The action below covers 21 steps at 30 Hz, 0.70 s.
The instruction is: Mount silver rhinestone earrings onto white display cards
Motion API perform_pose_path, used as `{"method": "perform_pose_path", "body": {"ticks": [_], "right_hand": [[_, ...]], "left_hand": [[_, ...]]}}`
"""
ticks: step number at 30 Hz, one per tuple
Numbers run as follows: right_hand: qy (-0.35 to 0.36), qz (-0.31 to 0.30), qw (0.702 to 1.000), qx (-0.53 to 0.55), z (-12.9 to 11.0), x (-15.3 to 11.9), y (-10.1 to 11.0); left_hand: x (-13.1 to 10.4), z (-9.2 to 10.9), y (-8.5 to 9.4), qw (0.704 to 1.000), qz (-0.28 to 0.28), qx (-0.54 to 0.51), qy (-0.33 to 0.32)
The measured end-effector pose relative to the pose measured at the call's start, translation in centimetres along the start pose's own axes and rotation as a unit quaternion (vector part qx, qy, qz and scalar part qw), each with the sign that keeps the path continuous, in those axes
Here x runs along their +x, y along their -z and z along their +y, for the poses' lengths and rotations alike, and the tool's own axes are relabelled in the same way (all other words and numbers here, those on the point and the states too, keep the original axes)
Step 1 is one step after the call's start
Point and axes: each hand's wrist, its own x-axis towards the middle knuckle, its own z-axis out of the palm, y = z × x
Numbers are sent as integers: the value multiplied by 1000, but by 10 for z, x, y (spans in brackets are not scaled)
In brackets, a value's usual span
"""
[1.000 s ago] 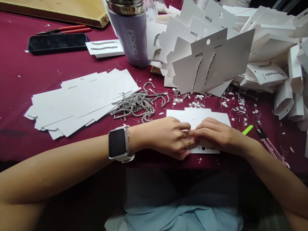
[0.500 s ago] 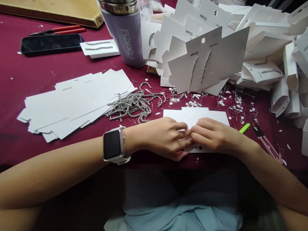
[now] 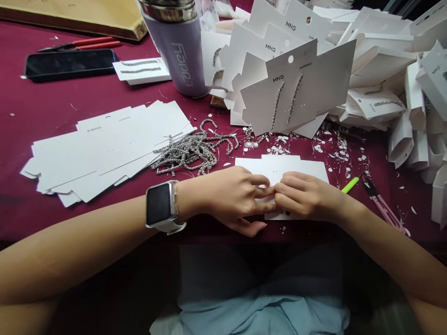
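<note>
A white earring card [image 3: 314, 168] lies flat near the table's front edge, under both hands. My left hand [image 3: 240, 195], with a watch on its wrist, rests on the card's left part, fingers stretched and spread, thumb apart. From the right, my right hand [image 3: 303, 194] lies over the card with its fingers pressed together, their tips meeting the left fingertips. Whatever sits beneath those tips is hidden. Small holes show in the card above the hands. Left of it is a tangle of silver rhinestone chains [image 3: 188, 153]. A stack of blank white cards [image 3: 87, 149] lies farther left.
Behind the hands, cards bearing chain earrings [image 3: 296, 93] lean in a large pile. A purple tumbler [image 3: 178, 56], a phone [image 3: 70, 64], red-handled pliers [image 3: 94, 43] and an earring card [image 3: 141, 70] stand or lie farther back. A pink cutter [image 3: 382, 204] lies at right among paper scraps.
My left thumb has moved away from the card, toward me, and the left fingers are more spread. My right hand stays on the card. The whole view has shifted slightly.
</note>
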Motion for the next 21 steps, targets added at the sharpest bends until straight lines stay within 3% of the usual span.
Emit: {"method": "perform_pose_path", "body": {"ticks": [11, 16, 21], "right_hand": [[-59, 4, 995, 83, 3, -4, -7], [-98, 1, 984, 147, 5, -5, -7], [-118, -10, 983, 138, 6, -8, -9]], "left_hand": [[-1, -14, 4, 986, -34, -157, 49], [-1, -16, 4, 984, -39, -167, 52], [-2, -17, 3, 985, -29, -163, 39]]}}
